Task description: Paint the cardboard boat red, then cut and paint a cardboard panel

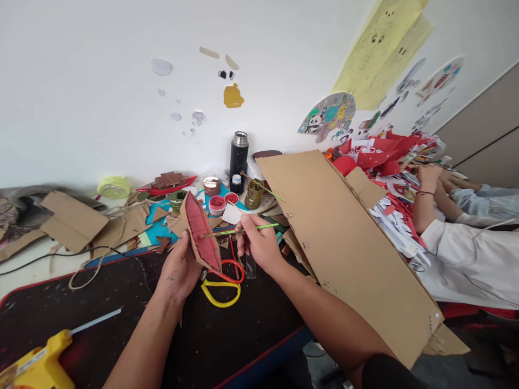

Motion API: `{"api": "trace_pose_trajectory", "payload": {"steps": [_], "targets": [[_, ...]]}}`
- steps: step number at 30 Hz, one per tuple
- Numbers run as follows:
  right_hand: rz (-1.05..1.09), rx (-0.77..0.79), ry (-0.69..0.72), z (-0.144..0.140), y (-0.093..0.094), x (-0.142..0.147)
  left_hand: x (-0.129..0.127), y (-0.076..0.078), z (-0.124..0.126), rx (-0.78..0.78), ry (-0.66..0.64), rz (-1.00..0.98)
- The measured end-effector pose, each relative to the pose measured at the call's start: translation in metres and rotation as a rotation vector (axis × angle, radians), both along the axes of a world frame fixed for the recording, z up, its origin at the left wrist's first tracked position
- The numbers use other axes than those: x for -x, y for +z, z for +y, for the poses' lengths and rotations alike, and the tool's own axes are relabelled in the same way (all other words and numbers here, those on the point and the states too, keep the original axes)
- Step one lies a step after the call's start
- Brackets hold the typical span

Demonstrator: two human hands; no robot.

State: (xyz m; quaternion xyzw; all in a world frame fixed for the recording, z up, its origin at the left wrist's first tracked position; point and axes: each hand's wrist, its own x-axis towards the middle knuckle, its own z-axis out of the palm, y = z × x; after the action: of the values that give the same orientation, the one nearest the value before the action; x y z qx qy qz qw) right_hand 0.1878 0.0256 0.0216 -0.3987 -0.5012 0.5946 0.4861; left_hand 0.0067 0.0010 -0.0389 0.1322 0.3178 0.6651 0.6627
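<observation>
**Red paint on a cardboard boat shape**

Just left of frame centre, the left hand (178, 267) has its grip closed around the lower end of a pointed, leaf-shaped cardboard piece (200, 232). The piece's corrugated edges show raw brown and its inner face is matte red. Its long axis runs from the upper left tip down to the lower right.

The right hand (259, 243) pinches a thin green paintbrush (247, 229), which lies almost level with its tip pointing left onto the red face.

Below both hands, yellow- and red-handled scissors (222, 283) lie on the dark counter (121, 302). A large flat cardboard sheet (344, 237) slants across the right of the frame. Small paint pots (218, 204) and a black flask (239, 154) stand near the wall. A yellow glue gun (36, 364) sits lower left.
</observation>
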Motion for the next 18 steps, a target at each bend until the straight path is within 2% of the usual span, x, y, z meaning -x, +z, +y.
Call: {"api": "trace_pose_trajectory", "payload": {"steps": [5,9,13,18], "targets": [[-0.009,0.013,0.009,0.003,-0.003,-0.002,0.004,0.006,0.001,0.001,0.027,-0.002],[-0.031,-0.022,-0.054,0.016,0.001,-0.011,0.011,0.008,0.003,0.015,0.137,-0.014],[-0.129,-0.135,-0.085,0.039,0.010,-0.015,0.015,0.010,0.004,0.049,0.189,-0.039],[-0.385,-0.369,-0.076,0.077,0.015,-0.007,0.016,0.011,0.005,0.075,0.210,-0.057]]}}
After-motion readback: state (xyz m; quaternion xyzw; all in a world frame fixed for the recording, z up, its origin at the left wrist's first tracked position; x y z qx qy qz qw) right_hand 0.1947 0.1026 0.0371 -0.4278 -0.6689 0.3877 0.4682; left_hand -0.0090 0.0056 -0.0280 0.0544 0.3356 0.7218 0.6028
